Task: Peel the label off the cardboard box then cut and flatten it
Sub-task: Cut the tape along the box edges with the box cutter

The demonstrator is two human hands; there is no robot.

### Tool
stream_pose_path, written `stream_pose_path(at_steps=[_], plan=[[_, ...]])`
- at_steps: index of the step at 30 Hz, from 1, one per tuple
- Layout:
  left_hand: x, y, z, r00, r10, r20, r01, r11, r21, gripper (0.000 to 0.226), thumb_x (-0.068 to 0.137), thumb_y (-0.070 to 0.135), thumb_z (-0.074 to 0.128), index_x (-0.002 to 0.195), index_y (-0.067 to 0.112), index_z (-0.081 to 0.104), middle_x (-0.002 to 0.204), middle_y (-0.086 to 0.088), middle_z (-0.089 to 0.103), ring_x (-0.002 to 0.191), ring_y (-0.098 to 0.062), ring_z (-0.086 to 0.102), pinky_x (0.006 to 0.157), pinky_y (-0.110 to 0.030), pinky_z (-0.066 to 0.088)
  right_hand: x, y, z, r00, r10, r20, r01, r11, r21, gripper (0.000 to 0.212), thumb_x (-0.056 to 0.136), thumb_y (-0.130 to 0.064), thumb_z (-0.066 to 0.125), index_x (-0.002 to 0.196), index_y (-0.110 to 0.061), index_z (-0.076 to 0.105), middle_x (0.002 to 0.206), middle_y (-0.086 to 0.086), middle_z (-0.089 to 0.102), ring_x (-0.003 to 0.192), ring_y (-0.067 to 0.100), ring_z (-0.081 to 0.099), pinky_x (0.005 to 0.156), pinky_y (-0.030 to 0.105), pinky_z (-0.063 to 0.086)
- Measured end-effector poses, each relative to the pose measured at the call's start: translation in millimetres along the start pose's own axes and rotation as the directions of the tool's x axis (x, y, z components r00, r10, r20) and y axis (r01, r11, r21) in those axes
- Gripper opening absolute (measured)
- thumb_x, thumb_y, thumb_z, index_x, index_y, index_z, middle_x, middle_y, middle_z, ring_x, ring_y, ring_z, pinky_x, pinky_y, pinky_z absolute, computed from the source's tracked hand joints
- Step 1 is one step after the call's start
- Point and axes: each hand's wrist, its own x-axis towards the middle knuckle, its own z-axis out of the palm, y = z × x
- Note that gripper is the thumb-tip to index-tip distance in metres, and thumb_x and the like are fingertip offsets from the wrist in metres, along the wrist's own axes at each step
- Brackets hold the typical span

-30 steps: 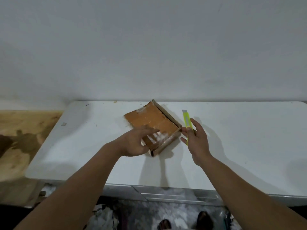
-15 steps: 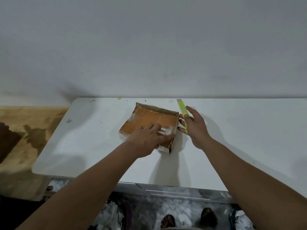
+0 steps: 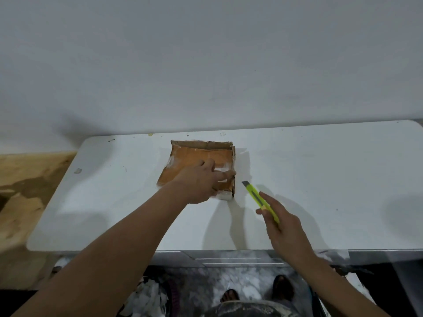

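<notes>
A shallow brown cardboard box (image 3: 194, 156) lies on the white table (image 3: 114, 202), its orange face up with white tape scraps along the edges. My left hand (image 3: 201, 181) rests on the box's near right part, fingers spread flat and pointing toward its right wall. My right hand (image 3: 281, 225) grips a yellow-green utility knife (image 3: 259, 197) to the right of the box, apart from it. The short blade points up-left toward the box's near right corner.
A white wall rises right behind the table. A wooden surface (image 3: 25, 191) lies to the left of the table. Below the table's front edge are a marbled floor, crumpled white scraps (image 3: 148, 296) and my feet (image 3: 256, 291).
The box has been turned so its sides sit square to the table edge. My right hand drew the knife back from the box's right wall toward me.
</notes>
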Motion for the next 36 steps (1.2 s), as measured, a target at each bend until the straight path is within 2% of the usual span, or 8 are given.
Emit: stream_pose_path(at_steps=[5,8,10,16,24,28,31,36], plan=[[2,-1,-1,1.000,-0.003,0.011,0.003,1.000,0.013,0.067,0.101,0.041,0.049,0.154,0.052,0.008,0.136,-0.007,0.038,0.115,-0.027,0.045,0.092,-0.042,0.050,-19,-10,2,0.996,-0.075,0.054,0.079,0.995,-0.059,0.043,0.101,-0.020,0.045,0.141,-0.035,0.041,0.112,-0.006,0.069,0.063,-0.020,0.052,0.059,0.003,0.038],[2,-1,-1,1.000,-0.006,0.008,0.006,1.000,0.026,0.067,0.102,0.042,0.048,0.154,0.052,0.008,0.137,-0.008,0.037,0.116,-0.027,0.046,0.090,-0.039,0.049,-18,-9,7,0.992,-0.113,0.052,0.118,0.989,-0.087,0.048,0.101,-0.025,0.044,0.134,-0.056,0.031,0.108,-0.007,0.070,0.083,-0.007,0.063,0.068,0.010,0.044],[1,-1,-2,1.000,-0.004,0.001,0.004,0.999,0.038,0.067,0.102,0.042,0.048,0.154,0.052,0.007,0.138,-0.008,0.037,0.117,-0.028,0.046,0.088,-0.038,0.048,-15,-5,12,0.992,-0.118,0.048,0.123,0.986,-0.112,0.050,0.101,-0.025,0.044,0.133,-0.061,0.029,0.103,-0.004,0.071,0.087,0.007,0.065,0.073,0.026,0.052],[-1,0,-2,1.000,-0.005,0.022,0.005,1.000,0.018,0.068,0.102,0.042,0.048,0.155,0.051,0.006,0.140,-0.009,0.036,0.120,-0.028,0.045,0.094,-0.042,0.050,-4,-5,28,0.988,-0.058,0.140,0.094,0.960,-0.266,0.051,0.103,-0.023,0.038,0.148,-0.044,0.029,0.083,-0.005,0.054,0.072,0.011,0.052,0.068,0.030,0.046],[-2,-1,-1,1.000,-0.018,0.009,0.018,1.000,-0.010,0.067,0.101,0.043,0.048,0.154,0.052,0.008,0.138,-0.008,0.037,0.119,-0.028,0.044,0.098,-0.042,0.048,6,-7,27,0.978,0.036,0.204,0.052,0.911,-0.410,0.050,0.101,-0.019,0.038,0.147,-0.038,0.031,0.098,0.000,0.060,0.084,0.020,0.058,0.074,0.033,0.047],[-3,-2,3,1.000,-0.022,-0.019,0.022,1.000,-0.008,0.066,0.100,0.046,0.048,0.155,0.051,0.011,0.139,-0.007,0.037,0.117,-0.026,0.046,0.097,-0.038,0.045,-8,0,4,0.988,-0.029,0.151,0.072,0.954,-0.291,0.046,0.102,-0.023,0.040,0.144,-0.040,0.034,0.103,-0.012,0.059,0.077,0.000,0.052,0.069,0.024,0.040],[-4,-4,7,0.996,-0.060,-0.064,0.053,0.993,-0.106,0.066,0.098,0.047,0.052,0.154,0.047,0.018,0.141,-0.002,0.040,0.122,-0.024,0.044,0.094,-0.034,0.041,-10,-1,-2,0.994,-0.068,0.089,0.079,0.990,-0.118,0.044,0.102,-0.024,0.039,0.141,-0.045,0.031,0.106,-0.013,0.064,0.071,0.002,0.061,0.064,0.016,0.047],[-15,-10,11,0.984,-0.133,-0.115,0.074,0.906,-0.417,0.077,0.094,0.050,0.060,0.158,0.034,0.021,0.148,0.000,0.046,0.136,-0.023,0.042,0.109,-0.035,0.037,18,-28,22,0.999,-0.038,0.024,0.032,0.977,0.210,0.038,0.103,-0.022,0.040,0.137,-0.040,0.040,0.109,-0.007,0.067,0.097,0.009,0.068,0.080,0.030,0.058]])
